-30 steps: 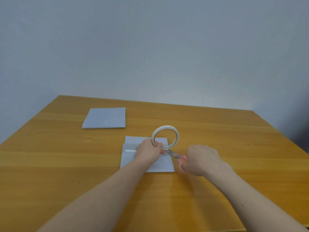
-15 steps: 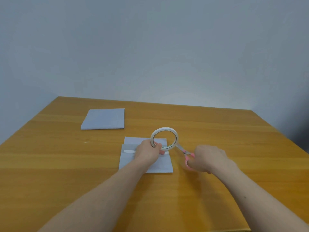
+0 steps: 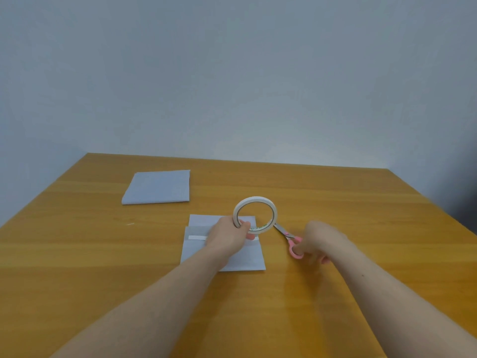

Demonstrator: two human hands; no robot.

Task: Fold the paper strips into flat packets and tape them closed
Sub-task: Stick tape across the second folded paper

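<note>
1. The fingers (image 3: 244,225) of the left hand (image 3: 228,233) are curled through the tape roll (image 3: 255,215) and clamp its near-left rim, holding the ring upright on edge over the folded paper packet (image 3: 247,259).
2. The fingers of the right hand (image 3: 320,240) are curled round the pink handles of the scissors (image 3: 289,237); the blades point up and left, their tip just beside the lower right of the roll. Whether the blades are apart or together cannot be told.
3. The packet lies flat on the desk (image 3: 77,267) under the left hand, near the middle of the desk, with a flap folded down across it.
4. A white tape strip (image 3: 197,237) lies along that flap's edge, showing to the left of the hand.
5. A second folded paper (image 3: 157,187) lies flat farther back and to the left, well apart from the packet.
6. Both bare forearms reach in from the near edge of the desk.
</note>
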